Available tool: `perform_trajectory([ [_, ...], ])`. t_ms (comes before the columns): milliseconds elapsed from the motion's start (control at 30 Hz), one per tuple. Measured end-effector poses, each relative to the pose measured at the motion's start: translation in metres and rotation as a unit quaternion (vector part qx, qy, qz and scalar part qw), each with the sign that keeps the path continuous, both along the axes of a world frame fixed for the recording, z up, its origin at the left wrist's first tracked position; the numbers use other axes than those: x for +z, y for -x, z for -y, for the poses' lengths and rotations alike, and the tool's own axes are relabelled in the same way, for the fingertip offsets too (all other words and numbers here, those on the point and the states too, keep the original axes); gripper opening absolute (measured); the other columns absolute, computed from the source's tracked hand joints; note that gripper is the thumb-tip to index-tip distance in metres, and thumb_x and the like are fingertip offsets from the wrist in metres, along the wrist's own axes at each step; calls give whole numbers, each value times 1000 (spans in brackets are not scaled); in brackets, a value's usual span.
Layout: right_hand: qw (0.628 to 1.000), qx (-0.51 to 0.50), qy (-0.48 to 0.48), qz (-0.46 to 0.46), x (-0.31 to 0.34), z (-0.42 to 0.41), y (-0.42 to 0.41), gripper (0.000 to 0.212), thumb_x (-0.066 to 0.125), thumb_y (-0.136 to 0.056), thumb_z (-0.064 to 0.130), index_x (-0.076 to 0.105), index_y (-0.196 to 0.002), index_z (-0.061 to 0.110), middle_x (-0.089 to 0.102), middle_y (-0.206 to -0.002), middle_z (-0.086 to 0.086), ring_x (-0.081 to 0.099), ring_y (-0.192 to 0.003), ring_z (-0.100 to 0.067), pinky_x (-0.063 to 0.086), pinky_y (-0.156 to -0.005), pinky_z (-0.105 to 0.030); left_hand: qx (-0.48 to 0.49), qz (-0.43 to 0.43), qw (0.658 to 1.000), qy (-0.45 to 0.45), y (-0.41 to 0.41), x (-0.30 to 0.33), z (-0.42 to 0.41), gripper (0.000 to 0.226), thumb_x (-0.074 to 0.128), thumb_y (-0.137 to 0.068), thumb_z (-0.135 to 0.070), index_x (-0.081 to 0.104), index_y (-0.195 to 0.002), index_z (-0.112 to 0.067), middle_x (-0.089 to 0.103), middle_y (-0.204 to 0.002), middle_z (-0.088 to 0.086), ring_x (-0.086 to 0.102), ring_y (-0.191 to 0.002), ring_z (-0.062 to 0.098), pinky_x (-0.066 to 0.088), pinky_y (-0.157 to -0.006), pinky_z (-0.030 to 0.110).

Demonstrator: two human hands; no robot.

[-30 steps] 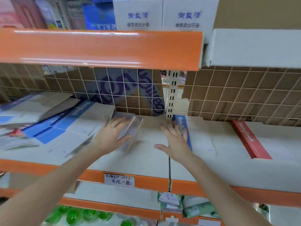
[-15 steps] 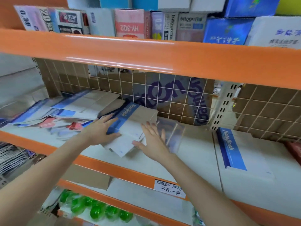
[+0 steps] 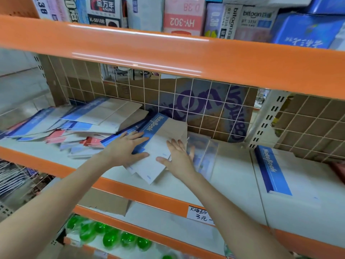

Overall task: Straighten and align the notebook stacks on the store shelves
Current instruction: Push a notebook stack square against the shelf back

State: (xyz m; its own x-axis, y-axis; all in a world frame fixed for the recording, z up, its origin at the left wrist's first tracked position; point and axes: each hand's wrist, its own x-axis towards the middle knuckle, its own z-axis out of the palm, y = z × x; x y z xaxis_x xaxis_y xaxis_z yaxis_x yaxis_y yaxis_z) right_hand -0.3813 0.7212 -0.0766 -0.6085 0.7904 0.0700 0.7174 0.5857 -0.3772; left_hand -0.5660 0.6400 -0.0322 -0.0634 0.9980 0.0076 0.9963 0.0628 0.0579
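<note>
The skewed stack of thin blue-and-white paper-covered notebooks (image 3: pixel 158 146) lies mid-shelf, near the front edge. It is flanked by the left hand (image 3: pixel 125 148) and right hand (image 3: pixel 179 159), fingers straight and spread. Covers are judged light, flexible and slippery; the opposite edges should be squeezed.

White shelf (image 3: pixel 233 176) carries fanned notebook stacks (image 3: pixel 89 126) and one neat stack (image 3: pixel 291 176).
</note>
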Motion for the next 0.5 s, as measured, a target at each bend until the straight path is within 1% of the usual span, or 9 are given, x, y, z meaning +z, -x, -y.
perform_trajectory([
  [133, 995, 10, -96, 33, 0, 6, -2, 51, 30, -100, 45, 36, -143, 17, 33, -151, -2, 13, -144, -14, -7, -111, -50, -4, 7, 1000, -9, -5, 1, 3, 61, 41, -93, -55, 26, -147, -32, 21, -156, -5, 17, -143, 12, 0, -116, 33],
  [233, 987, 21, -152, 37, 3, 8, -9, 41, 24, -103, 38, 50, -129, 19, 51, -136, 1, 17, -142, -15, -10, -109, -50, -13, -36, 999, -31, -13, 3, 4, 56, 40, -95, -49, 28, -147, -31, 25, -154, -5, 21, -142, 12, 3, -117, 35],
  [300, 987, 20, -162, 14, 5, 7, -19, 40, 26, -102, 38, 55, -126, 21, 56, -132, 3, 19, -142, -14, -14, -107, -47, -17, -83, 995, -44, -23, 4, 1, 53, 38, -98, -45, 26, -147, -30, 24, -155, -5, 19, -142, 12, 4, -117, 35],
  [367, 987, 23, -159, -18, 7, 6, -32, 35, 34, -102, 31, 58, -125, 20, 58, -130, 3, 21, -142, -14, -16, -107, -43, -25, -127, 990, -48, -37, 5, -4, 51, 36, -101, -33, 20, -149, -29, 18, -156, -5, 15, -143, 10, 3, -116, 33],
  [433, 985, 29, -159, -57, 9, 4, -47, 31, 42, -99, 20, 58, -125, 19, 59, -131, 2, 23, -141, -17, -18, -107, -41, -32, -166, 985, -43, -53, 2, -8, 55, 36, -100, -21, 14, -150, -29, 13, -157, -6, 12, -143, 8, 3, -115, 31],
  [500, 983, 25, -165, -72, 10, 1, -67, 35, 43, -98, 18, 54, -131, 21, 55, -136, 2, 24, -141, -17, -20, -106, -38, -42, -176, 982, -45, -73, 0, -11, 59, 40, -99, -20, 11, -150, -28, 13, -157, -6, 13, -143, 9, 6, -116, 30],
])
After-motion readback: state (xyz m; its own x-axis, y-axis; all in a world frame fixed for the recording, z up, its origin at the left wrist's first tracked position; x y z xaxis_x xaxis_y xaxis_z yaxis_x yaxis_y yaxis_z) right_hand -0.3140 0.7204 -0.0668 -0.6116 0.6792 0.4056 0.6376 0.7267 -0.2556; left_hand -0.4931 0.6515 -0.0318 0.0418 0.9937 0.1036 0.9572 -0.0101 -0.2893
